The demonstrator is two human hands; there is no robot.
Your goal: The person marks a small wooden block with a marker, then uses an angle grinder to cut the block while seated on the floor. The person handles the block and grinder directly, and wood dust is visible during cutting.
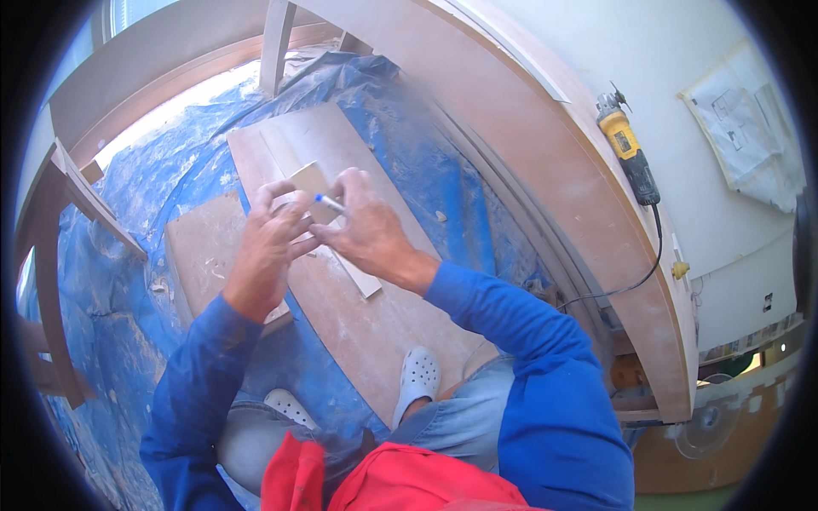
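Note:
Both hands are raised close together above a long wooden board. A small flat beige piece of wood sits between them, with the curled fingers of my left hand at its near edge. My right hand grips a slim white pen with a blue end, which points toward the left fingers. Some of the left fingertips are smeared by motion. Below the hands, a narrow pale strip lies on the long board, its far part hidden by them.
Blue plastic sheeting, dusty and wrinkled, covers the floor. A shorter board lies at left. On the white surface at right rests a yellow and black angle grinder with its cord trailing, near a paper drawing. A curved wooden panel runs alongside.

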